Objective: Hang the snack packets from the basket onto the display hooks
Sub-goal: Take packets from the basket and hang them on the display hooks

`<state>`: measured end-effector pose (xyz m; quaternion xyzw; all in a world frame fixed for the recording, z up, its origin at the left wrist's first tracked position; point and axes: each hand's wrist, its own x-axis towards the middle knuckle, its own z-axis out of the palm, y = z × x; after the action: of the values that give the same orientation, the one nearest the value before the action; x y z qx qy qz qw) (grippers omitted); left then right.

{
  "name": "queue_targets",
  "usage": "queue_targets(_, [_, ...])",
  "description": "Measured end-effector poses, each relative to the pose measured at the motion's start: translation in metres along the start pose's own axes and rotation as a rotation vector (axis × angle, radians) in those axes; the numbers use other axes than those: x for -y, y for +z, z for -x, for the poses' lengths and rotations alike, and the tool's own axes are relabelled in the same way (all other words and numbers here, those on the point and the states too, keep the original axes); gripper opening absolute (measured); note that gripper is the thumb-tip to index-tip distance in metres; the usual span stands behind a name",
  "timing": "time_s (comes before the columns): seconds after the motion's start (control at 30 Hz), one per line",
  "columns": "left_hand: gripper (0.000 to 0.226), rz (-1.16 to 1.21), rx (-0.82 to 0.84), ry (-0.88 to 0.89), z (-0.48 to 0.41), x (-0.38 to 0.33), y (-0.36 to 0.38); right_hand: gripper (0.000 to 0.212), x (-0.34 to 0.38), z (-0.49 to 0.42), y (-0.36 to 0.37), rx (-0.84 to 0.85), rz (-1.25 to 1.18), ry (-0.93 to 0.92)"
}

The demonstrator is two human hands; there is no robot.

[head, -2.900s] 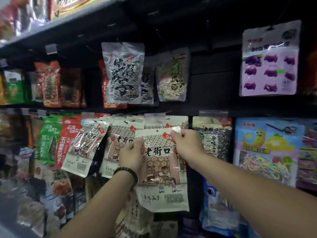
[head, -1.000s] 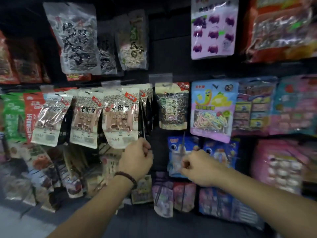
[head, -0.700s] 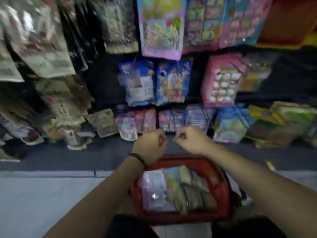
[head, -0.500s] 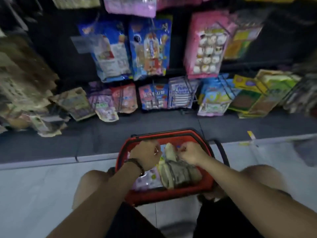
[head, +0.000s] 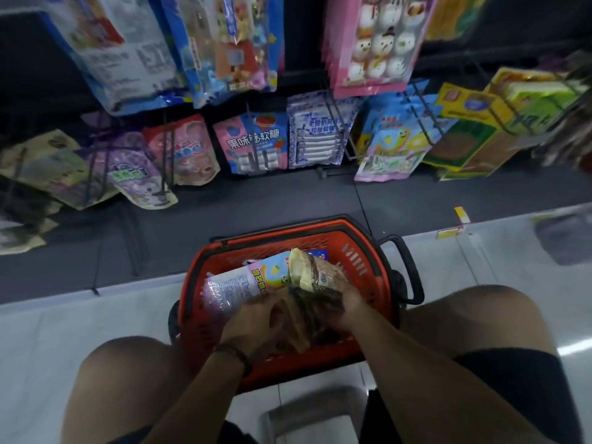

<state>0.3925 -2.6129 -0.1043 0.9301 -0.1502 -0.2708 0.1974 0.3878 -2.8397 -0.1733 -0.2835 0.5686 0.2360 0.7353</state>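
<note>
Basket [head: 355,261] on the floor [head: 48,331] between a person's knees, before hanging display packets [head: 256,142]; left hand [head: 256,318] and right hand [head: 346,310] side by side among packets [head: 234,283] inside it.

- both forearms, left [head: 198,398] and right [head: 416,373], reach forward and down, converging toward the middle
- left hand [head: 256,315] is back-up, fingers curled down among the packets [head: 307,274]; too blurry to say if it's really got hold of one
- dark bracelet [head: 238,355] on the left wrist
- right hand [head: 342,310] just beside it, fingers wrapped round the bunch of packets
- bare knees out to either side, dark shorts
</note>
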Motion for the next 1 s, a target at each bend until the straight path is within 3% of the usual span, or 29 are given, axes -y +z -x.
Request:
queue_targets(0.13, [0.033, 0.155, 0.055, -0.083, -0.001, 0.008, 0.001, 0.05, 0.003, -0.008, 0.015, -0.06, -0.176, -0.045])
queue_targets(0.27, [0.004, 0.353, -0.125, -0.213, -0.013, 0.016, -0.002, 0.031, -0.008, -0.009, 0.024, -0.044, -0.243, -0.157])
queue_targets(0.4, [0.017, 0.408, -0.158, -0.253, -0.011, 0.022, -0.001, 0.033, 0.002, 0.007, 0.036, -0.125, -0.309, -0.206])
queue_targets(0.47, [0.026, 0.414, -0.173, -0.238, -0.005, 0.022, 0.001, 0.045, 0.004, 0.01, 0.042, -0.089, -0.274, -0.249])
queue_targets(0.6, [0.02, 0.589, -0.245, -0.26, 0.007, 0.014, -0.006, 0.034, -0.008, 0.032, 0.038, -0.013, -0.015, -0.314])
queue_targets(0.67, [0.019, 0.781, -0.338, -0.281, 0.012, 0.005, -0.024, 0.039, -0.014, 0.05, 0.033, 0.081, 0.108, -0.331])
queue_targets(0.77, [0.038, 0.701, -0.512, -0.205, 0.024, 0.0, -0.059, 0.044, -0.024, 0.074, 0.024, 0.213, 0.179, -0.41])
queue_targets(0.93, [0.054, 0.549, -0.391, -0.18, 0.066, -0.031, -0.095, 0.093, -0.033, 0.114, 0.016, 0.378, 0.326, -0.628])
queue_targets(1.0, [0.066, 0.542, -0.373, -0.15, 0.078, -0.045, -0.098, 0.098, -0.035, 0.13, 0.011, 0.427, 0.358, -0.705])
